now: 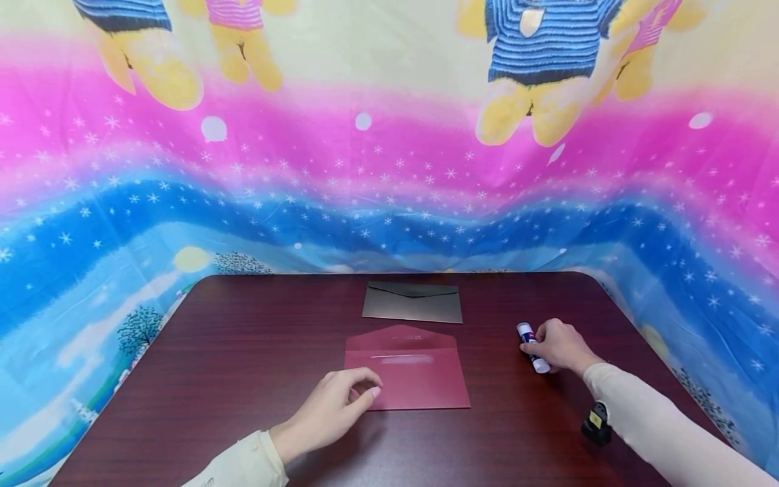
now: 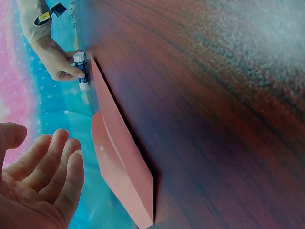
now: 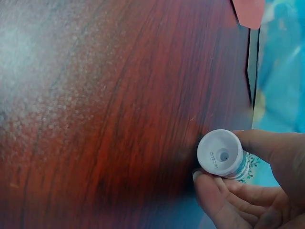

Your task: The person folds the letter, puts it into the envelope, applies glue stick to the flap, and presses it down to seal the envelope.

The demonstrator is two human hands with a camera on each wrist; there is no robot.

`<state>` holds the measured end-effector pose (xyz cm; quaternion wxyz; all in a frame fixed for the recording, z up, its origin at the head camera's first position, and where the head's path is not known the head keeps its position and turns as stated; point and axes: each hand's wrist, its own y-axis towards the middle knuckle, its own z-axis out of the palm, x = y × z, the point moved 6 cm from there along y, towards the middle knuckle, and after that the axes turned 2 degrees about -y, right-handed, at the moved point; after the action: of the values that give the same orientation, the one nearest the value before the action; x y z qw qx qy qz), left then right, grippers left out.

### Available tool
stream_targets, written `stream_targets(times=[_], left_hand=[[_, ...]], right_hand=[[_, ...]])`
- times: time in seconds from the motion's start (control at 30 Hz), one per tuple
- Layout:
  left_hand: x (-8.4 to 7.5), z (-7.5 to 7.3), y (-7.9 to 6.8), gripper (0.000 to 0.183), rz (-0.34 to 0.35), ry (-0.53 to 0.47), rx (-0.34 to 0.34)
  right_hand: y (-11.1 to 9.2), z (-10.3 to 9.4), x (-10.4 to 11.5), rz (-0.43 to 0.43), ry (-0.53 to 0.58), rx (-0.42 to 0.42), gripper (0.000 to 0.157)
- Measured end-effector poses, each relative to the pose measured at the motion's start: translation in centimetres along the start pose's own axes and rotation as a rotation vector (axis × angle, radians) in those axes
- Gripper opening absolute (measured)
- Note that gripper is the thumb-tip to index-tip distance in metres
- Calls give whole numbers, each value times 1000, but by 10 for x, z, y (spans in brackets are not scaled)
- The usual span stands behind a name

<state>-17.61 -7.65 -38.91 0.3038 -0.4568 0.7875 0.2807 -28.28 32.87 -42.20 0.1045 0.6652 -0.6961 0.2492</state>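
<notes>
A red envelope lies on the table with its flap unfolded away from me and glossy streaks near the fold. Over its lower left corner hovers my left hand, fingers loosely bent and nothing held; the left wrist view shows the hand apart from the envelope. On the right side, my right hand pinches a white and blue glue stick between thumb and fingers. In the right wrist view the hollow white end of the glue stick faces the camera.
Behind the red envelope lies a dark grey envelope with its flap folded down. The dark wooden table has rounded far corners. A printed cloth hangs around its back and sides.
</notes>
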Motion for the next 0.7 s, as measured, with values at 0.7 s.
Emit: stream_targets(times=[0.7], left_hand=[[-1, 3, 0, 16, 7, -7, 11]], right_hand=[[-2, -1, 0, 1, -9, 7, 35]])
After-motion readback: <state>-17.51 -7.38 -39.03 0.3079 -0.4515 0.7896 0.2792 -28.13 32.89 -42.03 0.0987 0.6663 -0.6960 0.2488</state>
